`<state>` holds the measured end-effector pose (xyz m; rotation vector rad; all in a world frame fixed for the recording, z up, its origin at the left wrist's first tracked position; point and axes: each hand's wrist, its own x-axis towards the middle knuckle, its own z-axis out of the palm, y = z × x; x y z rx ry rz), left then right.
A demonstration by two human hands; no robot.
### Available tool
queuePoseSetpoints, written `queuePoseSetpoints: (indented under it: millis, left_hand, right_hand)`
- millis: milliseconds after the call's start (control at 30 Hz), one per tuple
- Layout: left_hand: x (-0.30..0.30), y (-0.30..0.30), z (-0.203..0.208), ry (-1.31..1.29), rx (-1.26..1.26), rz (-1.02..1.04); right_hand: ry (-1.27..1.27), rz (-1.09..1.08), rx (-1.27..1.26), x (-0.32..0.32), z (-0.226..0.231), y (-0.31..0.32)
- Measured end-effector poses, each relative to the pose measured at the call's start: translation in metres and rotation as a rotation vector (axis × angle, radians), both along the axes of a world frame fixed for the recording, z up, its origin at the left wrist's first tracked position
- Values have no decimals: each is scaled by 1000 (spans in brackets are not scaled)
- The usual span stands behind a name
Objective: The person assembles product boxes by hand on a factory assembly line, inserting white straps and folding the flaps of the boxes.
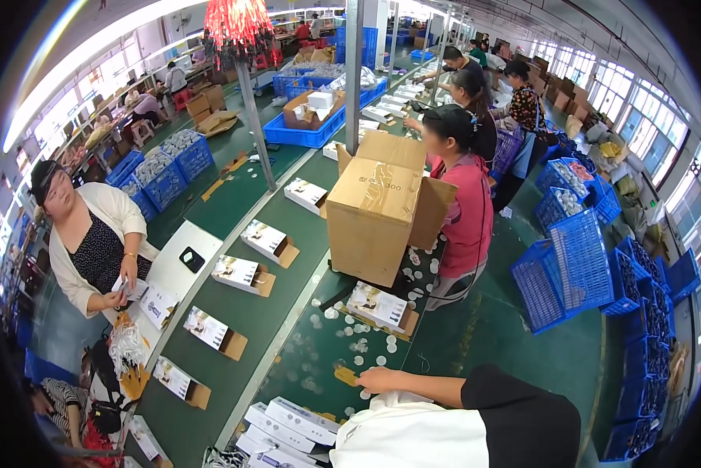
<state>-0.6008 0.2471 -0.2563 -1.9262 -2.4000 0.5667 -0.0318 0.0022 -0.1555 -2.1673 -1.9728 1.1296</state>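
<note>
My right hand (375, 380) reaches leftward over the green work surface, its fingers closed at the edge of a small yellow-brown flat piece (346, 376). What that piece is, I cannot make out. Round whitish discs (358, 360) lie scattered around it. Beyond my hand, a white printed box (378, 304) with an open brown flap lies at the foot of a large cardboard carton (370, 207). Several slim white boxes (292, 425) are gathered nearest me, left of my white shirt front. My left hand is out of view.
Several open-flapped white boxes (214, 331) line the green belt (268, 327) on the left. Across it, a person (101, 242) handles a white item. A co-worker in pink (463, 210) stands behind the carton. Metal posts (353, 78) rise beside the belt; blue crates (561, 273) stand right.
</note>
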Motion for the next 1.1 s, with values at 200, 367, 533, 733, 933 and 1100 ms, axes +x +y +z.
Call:
queuePoseSetpoints:
  millis: [200, 367, 533, 733, 933, 1100]
  left_hand:
    - [-22, 1, 5, -474, -91, -474]
    - [-19, -18, 1, -339, 42, -317]
    - [-17, -23, 37, -214, 216, -149]
    - [-13, -40, 74, -26, 378, -21]
    - [0, -64, 126, 19, 723, -59]
    - [24, -69, 184, 56, 1009, -102]
  right_hand:
    - [-48, -99, 101, 16, -17, -6]
    - [-42, -88, 61, 35, -16, -6]
    - [-57, -87, 65, 38, -34, -19]
    - [-28, -194, 67, 50, -33, -13]
    - [-161, -233, 86, 74, -20, 5]
    - [-198, -340, 128, 88, -32, 11]
